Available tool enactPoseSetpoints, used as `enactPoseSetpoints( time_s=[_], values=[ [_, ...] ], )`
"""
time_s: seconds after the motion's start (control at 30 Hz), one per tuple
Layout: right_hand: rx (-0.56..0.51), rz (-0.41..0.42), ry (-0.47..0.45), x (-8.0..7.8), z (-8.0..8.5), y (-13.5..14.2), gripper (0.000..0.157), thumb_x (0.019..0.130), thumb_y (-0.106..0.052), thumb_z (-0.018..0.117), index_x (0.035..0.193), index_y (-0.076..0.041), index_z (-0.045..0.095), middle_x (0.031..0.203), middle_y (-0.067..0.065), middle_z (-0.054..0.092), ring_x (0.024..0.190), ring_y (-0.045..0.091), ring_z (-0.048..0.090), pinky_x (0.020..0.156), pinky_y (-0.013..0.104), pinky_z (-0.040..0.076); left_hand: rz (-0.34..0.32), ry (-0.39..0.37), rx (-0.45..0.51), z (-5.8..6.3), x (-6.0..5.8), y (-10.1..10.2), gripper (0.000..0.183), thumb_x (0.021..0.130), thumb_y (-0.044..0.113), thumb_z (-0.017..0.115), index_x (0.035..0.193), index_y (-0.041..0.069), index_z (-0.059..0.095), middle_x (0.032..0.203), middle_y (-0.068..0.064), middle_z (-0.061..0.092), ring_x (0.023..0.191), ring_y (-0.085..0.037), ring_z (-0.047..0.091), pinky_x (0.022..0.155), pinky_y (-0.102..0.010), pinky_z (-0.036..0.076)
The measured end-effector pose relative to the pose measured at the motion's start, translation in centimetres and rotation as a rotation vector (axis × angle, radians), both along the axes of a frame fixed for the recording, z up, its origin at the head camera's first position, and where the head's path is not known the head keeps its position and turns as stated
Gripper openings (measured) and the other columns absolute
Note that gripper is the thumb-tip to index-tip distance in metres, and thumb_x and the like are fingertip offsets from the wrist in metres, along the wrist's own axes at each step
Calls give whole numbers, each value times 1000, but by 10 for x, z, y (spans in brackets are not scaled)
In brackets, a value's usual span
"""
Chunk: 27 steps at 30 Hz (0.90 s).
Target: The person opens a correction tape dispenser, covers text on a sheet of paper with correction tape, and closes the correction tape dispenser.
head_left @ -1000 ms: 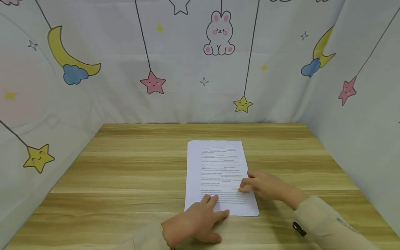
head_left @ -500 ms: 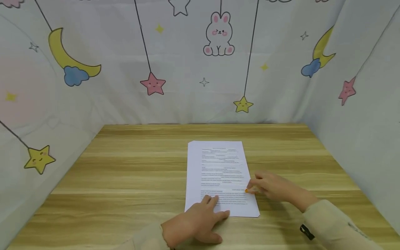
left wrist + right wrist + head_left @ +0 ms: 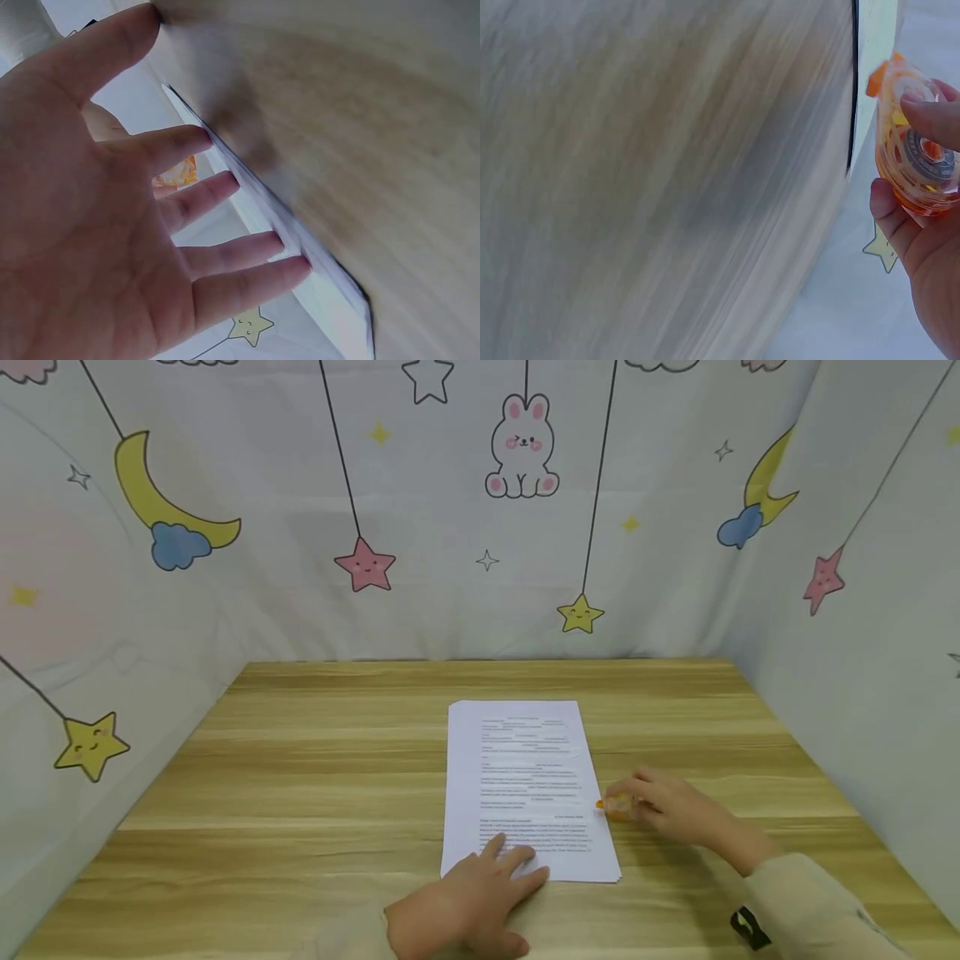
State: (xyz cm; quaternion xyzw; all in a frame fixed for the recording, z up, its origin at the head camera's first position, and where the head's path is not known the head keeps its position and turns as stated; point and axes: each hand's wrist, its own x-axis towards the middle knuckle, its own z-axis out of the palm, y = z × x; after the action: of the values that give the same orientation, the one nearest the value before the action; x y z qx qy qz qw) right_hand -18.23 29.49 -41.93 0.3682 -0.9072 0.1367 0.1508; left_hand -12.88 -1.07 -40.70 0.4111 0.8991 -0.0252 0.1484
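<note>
A stack of white printed paper (image 3: 461, 777) lies on the wooden table, its top sheet covered in lines of small text. My left hand (image 3: 476, 897) rests its spread fingertips on the lower part of the stack; in the left wrist view those fingers (image 3: 232, 289) are straight and apart. Beside the stack's right edge, my right hand (image 3: 678, 810) grips an orange, see-through correction tape (image 3: 915, 154) between thumb and fingers. The orange tip of this correction tape (image 3: 618, 807) points left, right at the paper's edge. A round reel shows through its case in the right wrist view.
The wood-grain table (image 3: 300, 793) reaches back to a white curtain (image 3: 450, 510) printed with stars, moons and a rabbit. More white cloth stands along the left and right sides. A small black item (image 3: 750, 928) sits at the right sleeve.
My right hand has moved right with the correction tape, from over the text to the paper's right edge. The left hand stays in nearly the same place on the stack.
</note>
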Motion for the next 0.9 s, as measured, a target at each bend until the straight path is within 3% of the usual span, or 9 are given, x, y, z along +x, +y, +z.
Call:
enactPoseSetpoints(
  time_s=[0.17, 0.37, 0.67, 0.9],
  values=[
    [44, -29, 21, -1, 3, -16, 37, 74, -5, 71, 107, -21, 65, 79, -8, 52, 65, 0, 36, 57, 16, 34, -43, 67, -21, 0, 2, -1, 76, 76, 63, 58, 141, 33, 32, 147, 6, 33, 134, -24, 34, 106, -40, 35],
    [93, -55, -56, -2, 12, -47, 37, 78, -11, 71, 112, -22, 62, 85, -5, 56, 62, 2, 39, 55, 16, 35, -52, 87, -32, -3, 1, 0, 77, 76, 64, 58, 141, 33, 32, 146, 6, 34, 134, -21, 35, 103, -38, 38],
    [138, 45, -70, -9, 15, -87, 31, 79, -10, 68, 106, -26, 64, 77, -8, 48, 62, 2, 37, 56, 15, 35, -41, 142, -72, -7, 6, 1, 77, 75, 65, 58, 141, 31, 34, 147, 5, 32, 134, -22, 35, 95, -33, 45],
    [147, 94, -112, -13, 15, -114, 30, 81, -9, 64, 107, -25, 63, 78, -7, 46, 61, 3, 37, 56, 14, 35, -64, 168, -48, -9, 7, 0, 77, 76, 65, 57, 141, 30, 34, 147, 4, 32, 131, -21, 37, 92, -37, 47]
  ],
)
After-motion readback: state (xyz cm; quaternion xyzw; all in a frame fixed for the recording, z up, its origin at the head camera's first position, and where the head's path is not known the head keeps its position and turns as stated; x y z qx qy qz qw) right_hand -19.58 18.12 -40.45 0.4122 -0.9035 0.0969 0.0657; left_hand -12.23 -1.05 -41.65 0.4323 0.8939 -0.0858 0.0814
